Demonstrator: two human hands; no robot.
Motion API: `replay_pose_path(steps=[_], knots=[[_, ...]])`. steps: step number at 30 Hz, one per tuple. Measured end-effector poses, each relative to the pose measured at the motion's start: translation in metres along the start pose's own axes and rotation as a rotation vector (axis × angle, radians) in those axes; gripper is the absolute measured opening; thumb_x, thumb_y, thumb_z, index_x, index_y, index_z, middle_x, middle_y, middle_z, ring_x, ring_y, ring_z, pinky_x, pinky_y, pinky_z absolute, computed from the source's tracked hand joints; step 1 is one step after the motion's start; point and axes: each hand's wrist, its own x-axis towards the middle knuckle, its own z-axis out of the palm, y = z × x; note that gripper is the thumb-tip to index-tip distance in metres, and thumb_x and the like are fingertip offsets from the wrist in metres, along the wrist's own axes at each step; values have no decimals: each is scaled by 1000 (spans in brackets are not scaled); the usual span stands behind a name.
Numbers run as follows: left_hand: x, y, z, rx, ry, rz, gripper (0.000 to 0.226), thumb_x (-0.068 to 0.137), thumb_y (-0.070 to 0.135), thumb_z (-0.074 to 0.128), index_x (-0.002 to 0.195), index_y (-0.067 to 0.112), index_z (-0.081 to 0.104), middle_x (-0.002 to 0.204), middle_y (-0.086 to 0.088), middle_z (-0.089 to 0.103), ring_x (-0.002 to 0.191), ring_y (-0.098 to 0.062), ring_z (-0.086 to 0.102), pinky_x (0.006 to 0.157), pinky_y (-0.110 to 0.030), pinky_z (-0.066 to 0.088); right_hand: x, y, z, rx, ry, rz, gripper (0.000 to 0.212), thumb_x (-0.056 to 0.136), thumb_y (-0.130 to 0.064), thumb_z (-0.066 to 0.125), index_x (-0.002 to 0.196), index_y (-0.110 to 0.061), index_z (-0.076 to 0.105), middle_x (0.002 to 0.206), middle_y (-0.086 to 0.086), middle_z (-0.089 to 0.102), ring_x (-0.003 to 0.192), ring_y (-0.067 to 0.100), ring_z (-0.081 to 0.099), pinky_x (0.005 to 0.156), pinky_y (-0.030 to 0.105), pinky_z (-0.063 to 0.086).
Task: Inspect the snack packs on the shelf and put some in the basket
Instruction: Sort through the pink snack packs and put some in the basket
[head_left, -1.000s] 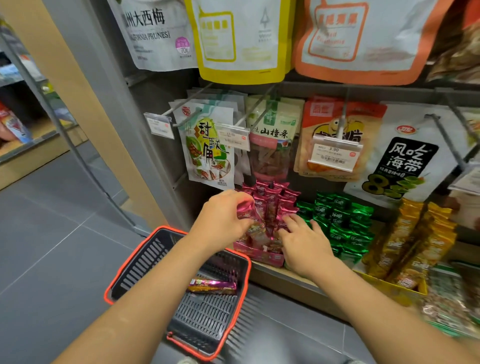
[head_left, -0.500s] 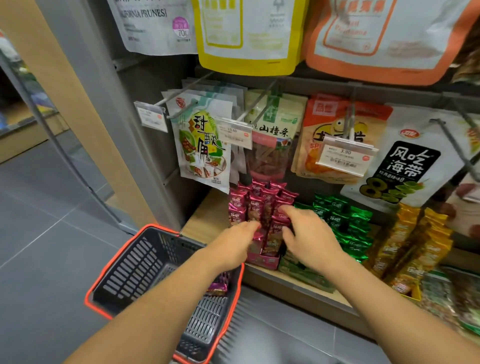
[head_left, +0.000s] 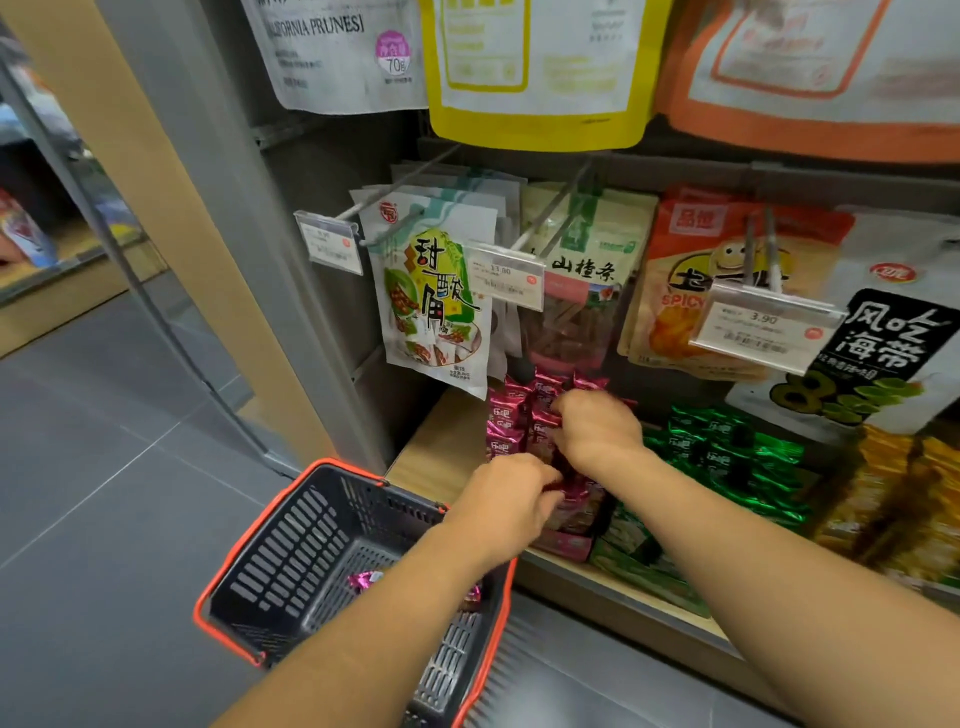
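A person's two bare hands reach into a store shelf (head_left: 441, 447) at the centre of the frame. The left hand (head_left: 511, 499), lower, curls its fingers round one of the pink snack packs (head_left: 511, 415), which stand upright in a pink display box at the shelf's front edge. The right hand (head_left: 597, 431), just above it, is clenched on the top of another pack in the same box. Motion blurs both grips.

At lower left, on the grey floor, sits a black shopping basket (head_left: 311, 519) with an orange rim; one pink pack (head_left: 363, 579) lies inside, partly hidden by the left forearm. Green packs (head_left: 727, 452) stand right of the pink ones. A tamarind bag (head_left: 434, 296) hangs above.
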Motion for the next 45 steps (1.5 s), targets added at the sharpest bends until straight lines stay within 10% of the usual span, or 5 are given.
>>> replay_pose_path(steps=[6, 14, 20, 34, 45], knots=[[-5, 1, 1, -291, 61, -222, 11, 87, 17, 68, 89, 27, 63, 83, 1, 69, 82, -17, 66, 77, -30, 55, -27, 6, -11, 99, 194, -61, 17, 91, -21, 59, 106, -21, 67, 106, 3, 65, 95, 28, 63, 79, 36, 50], [-10, 5, -14, -613, -62, -374, 45, 92, -3, 58, 135, 9, 54, 131, -3, 61, 111, -9, 58, 96, -21, 46, -127, 25, -73, 256, 780, -494, 11, 83, 4, 66, 93, 0, 66, 95, 15, 62, 67, 34, 59, 53, 44, 51], [-23, 22, -48, -541, 138, -446, 22, 92, 4, 59, 109, 11, 70, 110, -8, 71, 99, -18, 67, 97, -35, 51, -188, 45, -94, 509, 1004, -545, 13, 82, 7, 61, 93, 6, 66, 95, 15, 61, 91, 17, 55, 83, 17, 47], [-106, 116, -104, -959, 288, -122, 12, 90, 22, 68, 85, 19, 78, 70, 1, 72, 65, -11, 65, 61, -27, 56, -211, 35, -88, 1518, 194, -230, 37, 80, -12, 73, 111, -24, 58, 93, 2, 67, 81, 21, 72, 68, 30, 59], [-108, 119, -101, -1368, 340, -141, 21, 78, 25, 68, 82, 8, 78, 81, -7, 72, 72, -11, 64, 62, -20, 52, -215, 20, -83, 1370, -23, -334, 32, 90, -57, 37, 87, -50, 68, 69, -13, 70, 60, -3, 63, 57, 12, 49]])
